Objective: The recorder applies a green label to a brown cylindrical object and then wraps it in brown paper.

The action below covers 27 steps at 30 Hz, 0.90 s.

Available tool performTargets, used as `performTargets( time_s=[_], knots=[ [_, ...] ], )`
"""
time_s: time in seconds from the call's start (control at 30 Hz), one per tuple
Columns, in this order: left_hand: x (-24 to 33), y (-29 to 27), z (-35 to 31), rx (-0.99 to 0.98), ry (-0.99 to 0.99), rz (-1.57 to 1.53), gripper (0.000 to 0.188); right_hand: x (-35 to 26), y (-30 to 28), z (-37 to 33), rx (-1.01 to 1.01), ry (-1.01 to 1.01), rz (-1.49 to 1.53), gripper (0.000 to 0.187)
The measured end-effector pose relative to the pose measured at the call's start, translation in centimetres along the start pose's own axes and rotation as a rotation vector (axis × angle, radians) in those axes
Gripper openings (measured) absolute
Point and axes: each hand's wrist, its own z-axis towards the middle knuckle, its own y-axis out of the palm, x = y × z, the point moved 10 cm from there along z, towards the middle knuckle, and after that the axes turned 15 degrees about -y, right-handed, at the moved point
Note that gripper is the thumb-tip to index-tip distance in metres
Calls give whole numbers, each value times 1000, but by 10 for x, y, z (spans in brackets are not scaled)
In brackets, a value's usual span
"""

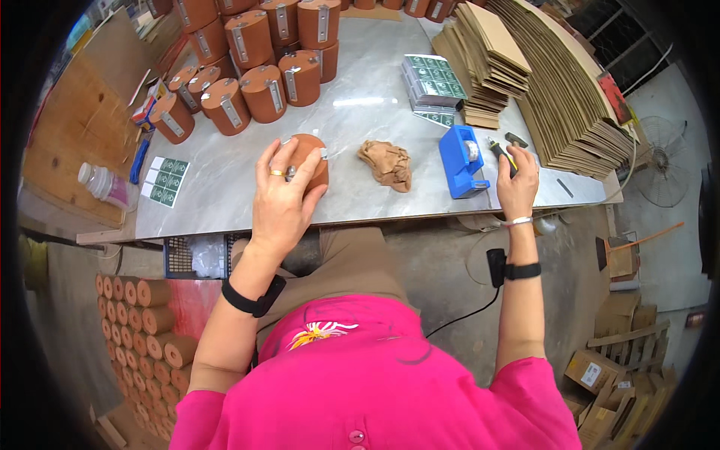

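Observation:
My left hand (285,195) rests over a reddish-brown clay-coloured cylinder (319,174), fingers spread across its top and thumb against its near side. A metal fitting shows at the cylinder's right edge. At the right, my right hand (519,184) has its fingers curled about a small hand tool with a black and yellow handle (504,156); its metal tip points away from me. Just left of that hand stands a blue tape dispenser (456,166). A crumpled brown cloth (387,165) lies between the cylinder and the dispenser.
Stacked cylinders with metal strips (250,39) fill the back left. Green-and-white label sheets (433,79) are piled near flat cardboard (559,90) at the right; another label sheet (166,180) lies left. A dark block (516,139) sits beyond my right hand. Below the table are more cylinders (142,322).

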Motion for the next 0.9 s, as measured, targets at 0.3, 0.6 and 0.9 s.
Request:
performTargets(
  time_s=[0.3,0.6,0.9],
  knots=[
    [-4,-1,-7,107,45,-51,54,118,42,-45,-478,169,-345,37],
    [-15,-3,-14,154,27,-237,59,-41,-6,57,-81,170,632,25],
    [-18,-2,-15,151,12,-254,61,-236,14,106,-349,-279,827,20]
  ],
)
